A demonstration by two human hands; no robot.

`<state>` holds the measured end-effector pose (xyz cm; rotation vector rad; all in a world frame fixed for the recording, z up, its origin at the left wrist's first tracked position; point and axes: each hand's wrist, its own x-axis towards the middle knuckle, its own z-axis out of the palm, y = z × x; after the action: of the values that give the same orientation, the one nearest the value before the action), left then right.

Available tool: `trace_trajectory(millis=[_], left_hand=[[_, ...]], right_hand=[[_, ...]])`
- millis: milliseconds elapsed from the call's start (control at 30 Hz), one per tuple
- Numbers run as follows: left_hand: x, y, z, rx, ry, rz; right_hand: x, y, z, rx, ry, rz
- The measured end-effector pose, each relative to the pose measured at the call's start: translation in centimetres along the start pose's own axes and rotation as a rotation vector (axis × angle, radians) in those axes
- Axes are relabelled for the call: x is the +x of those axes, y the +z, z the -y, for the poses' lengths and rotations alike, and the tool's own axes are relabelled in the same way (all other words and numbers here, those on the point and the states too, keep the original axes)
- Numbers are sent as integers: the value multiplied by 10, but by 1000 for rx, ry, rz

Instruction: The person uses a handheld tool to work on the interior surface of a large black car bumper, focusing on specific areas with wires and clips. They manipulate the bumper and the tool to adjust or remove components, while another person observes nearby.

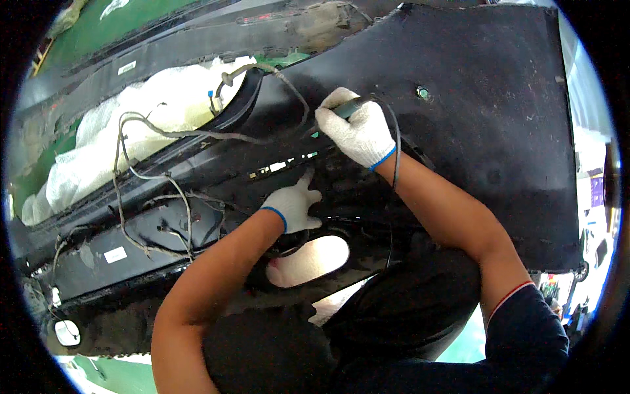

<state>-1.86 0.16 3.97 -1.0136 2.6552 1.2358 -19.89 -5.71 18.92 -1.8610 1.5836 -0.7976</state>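
Note:
A large black moulded panel point(485, 131), much like a car bumper, lies in front of me. My right hand point(359, 131), in a white knit glove, is closed around a dark pen-shaped tool point(352, 107). The tool's dark cord point(398, 144) loops over my wrist and runs down toward my lap. Its tip points down-left toward the panel; whether it touches cannot be made out. My left hand point(293, 205), gloved too, rests on the panel with fingers spread and nothing in it. Just beyond those fingers is a slot with small bright gaps point(282, 165).
A grey wiring harness point(180, 133) trails over the panel's left part. White wrapping film point(125, 125) shows through the long opening behind it. An oval hole point(312, 261) lies close to my lap. A green-and-silver round fitting point(422, 92) sits at upper right.

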Motion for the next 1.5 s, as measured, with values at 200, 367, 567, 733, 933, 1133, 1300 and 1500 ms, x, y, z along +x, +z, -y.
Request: trace_trajectory(millis=[200,367,567,733,933,1133,1300,1500], left_hand=[[-15,12,-18,50,-5,49],[-24,31,-6,38,60,-59],[-73,32,4,-114,7,-342],[-119,0,8,-177,14,-440],[-156,-44,12,-138,-168,-484],[-169,-83,27,-106,-290,-494],[-174,-92,66,10,-336,-587],[-180,-68,124,4,-529,-595]], right_hand=[[3,4,5,45,-11,14],[4,5,-2,44,-22,33],[21,-32,-27,217,23,-238],[43,-60,-67,457,243,-505],[39,-52,-91,482,311,-499],[33,-52,-97,445,344,-500],[28,-52,-111,325,308,-448],[24,-53,-100,256,239,-324]])
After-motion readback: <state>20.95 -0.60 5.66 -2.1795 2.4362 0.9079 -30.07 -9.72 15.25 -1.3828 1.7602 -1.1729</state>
